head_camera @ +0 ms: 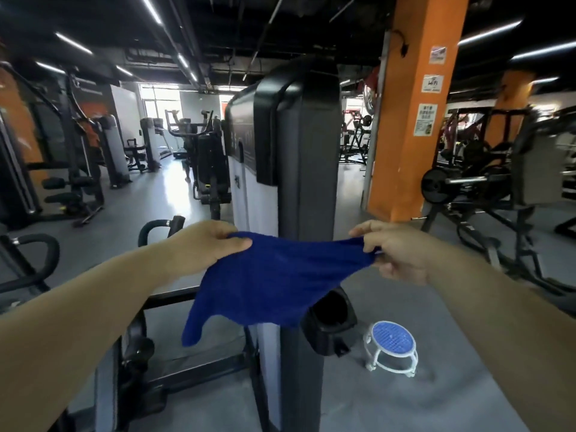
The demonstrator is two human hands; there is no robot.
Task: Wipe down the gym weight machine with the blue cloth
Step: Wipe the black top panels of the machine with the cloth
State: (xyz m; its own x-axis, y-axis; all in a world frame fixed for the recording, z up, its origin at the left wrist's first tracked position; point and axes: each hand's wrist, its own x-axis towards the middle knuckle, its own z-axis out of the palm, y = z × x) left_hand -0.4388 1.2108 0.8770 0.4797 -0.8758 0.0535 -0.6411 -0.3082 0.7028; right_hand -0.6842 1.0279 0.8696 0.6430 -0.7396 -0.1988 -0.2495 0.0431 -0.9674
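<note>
A blue cloth (274, 282) hangs spread between my two hands at chest height. My left hand (205, 244) pinches its upper left corner. My right hand (396, 247) pinches the upper right corner. Directly behind the cloth rises the weight machine's tall grey and black column (305, 151), with a black shroud on top and a white side panel to its left. The cloth hangs in front of the column; I cannot tell whether it touches it. A black cup-shaped holder (330, 322) juts from the column just below the cloth.
A small white stool with a blue round seat (393, 344) stands on the grey floor right of the column. An orange pillar (411, 120) rises behind on the right. Black handlebars and frame bars (162, 232) lie to the left. Other gym machines fill both sides.
</note>
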